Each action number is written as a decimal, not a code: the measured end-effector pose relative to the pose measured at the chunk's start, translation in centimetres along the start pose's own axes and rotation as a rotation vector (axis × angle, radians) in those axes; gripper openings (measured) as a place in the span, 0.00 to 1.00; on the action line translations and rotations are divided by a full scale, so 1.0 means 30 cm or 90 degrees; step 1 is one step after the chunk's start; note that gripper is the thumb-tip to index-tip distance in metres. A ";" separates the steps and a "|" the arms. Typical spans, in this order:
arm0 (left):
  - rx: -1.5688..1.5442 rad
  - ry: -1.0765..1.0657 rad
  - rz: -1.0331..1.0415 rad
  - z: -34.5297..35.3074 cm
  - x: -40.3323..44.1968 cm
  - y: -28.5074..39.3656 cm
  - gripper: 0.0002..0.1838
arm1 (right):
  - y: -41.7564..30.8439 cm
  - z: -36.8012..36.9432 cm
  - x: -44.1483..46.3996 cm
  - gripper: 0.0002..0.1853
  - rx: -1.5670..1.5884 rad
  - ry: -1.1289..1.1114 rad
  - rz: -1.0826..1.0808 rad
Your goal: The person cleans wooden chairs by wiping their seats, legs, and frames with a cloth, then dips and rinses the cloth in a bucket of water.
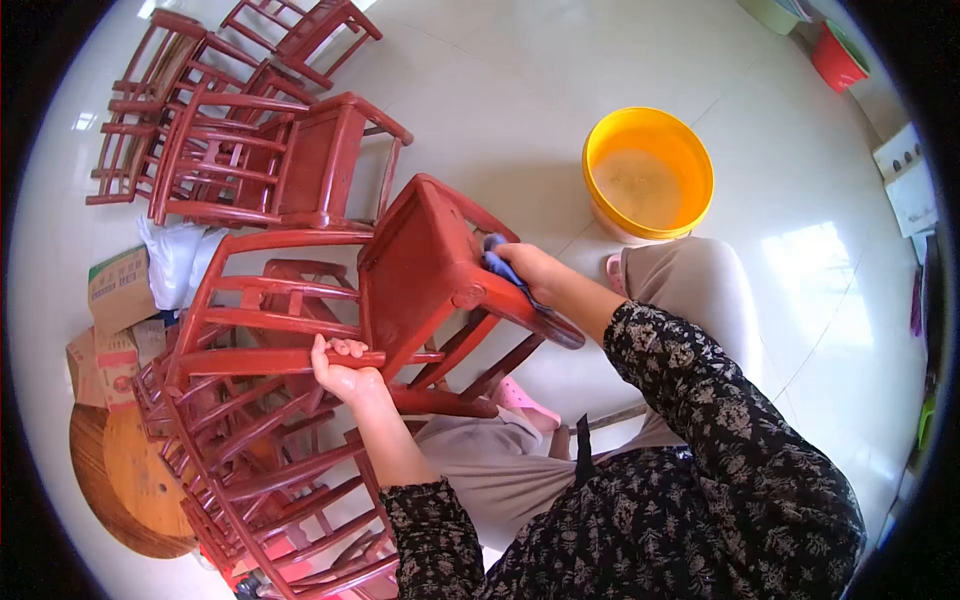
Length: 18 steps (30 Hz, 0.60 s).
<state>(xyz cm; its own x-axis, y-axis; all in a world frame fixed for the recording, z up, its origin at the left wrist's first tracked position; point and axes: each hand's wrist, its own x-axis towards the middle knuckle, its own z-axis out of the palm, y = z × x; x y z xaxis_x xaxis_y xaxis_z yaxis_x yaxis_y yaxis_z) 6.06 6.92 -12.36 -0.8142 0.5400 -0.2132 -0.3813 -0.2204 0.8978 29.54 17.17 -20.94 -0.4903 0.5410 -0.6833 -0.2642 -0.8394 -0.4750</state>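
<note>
A red wooden chair (415,275) is tipped over on its side in front of me, with its seat facing left. My left hand (345,370) is wrapped round a post of its backrest. My right hand (525,265) holds a dark blue cloth (497,255) against the chair's leg, near the corner of the seat. Part of the cloth is hidden under the fingers.
Several more red chairs (325,170) stand at the upper left and lower left. A yellow bucket (700,185) with cloudy water is on the tiled floor. Cardboard boxes (120,290), a white plastic bag (175,265) and a round wooden top (90,480) are on the left.
</note>
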 end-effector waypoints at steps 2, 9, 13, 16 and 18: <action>0.012 -0.037 -0.007 0.004 -0.011 0.002 0.15 | -0.011 0.017 -0.038 0.10 0.109 -0.006 0.032; -0.056 -0.043 -0.052 -0.040 0.022 -0.042 0.13 | -0.025 0.020 -0.131 0.16 -0.178 0.058 -0.197; -0.042 -0.036 -0.047 -0.055 0.074 -0.068 0.12 | 0.044 0.015 -0.100 0.19 -0.206 0.090 -0.240; 0.003 0.011 -0.005 -0.049 0.069 -0.072 0.11 | 0.099 0.020 -0.105 0.15 -0.158 0.047 -0.239; 0.069 0.060 0.043 -0.072 0.079 -0.074 0.09 | 0.137 0.026 -0.102 0.15 -0.103 0.025 -0.214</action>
<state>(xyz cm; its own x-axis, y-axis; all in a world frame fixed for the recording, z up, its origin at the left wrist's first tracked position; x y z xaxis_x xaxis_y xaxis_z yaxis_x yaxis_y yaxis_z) 4.03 6.92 -15.68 -0.8761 0.4467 -0.1813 -0.2788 -0.1625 0.9465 29.30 12.02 -20.38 -0.3656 0.7894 -0.4932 -0.2691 -0.5969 -0.7558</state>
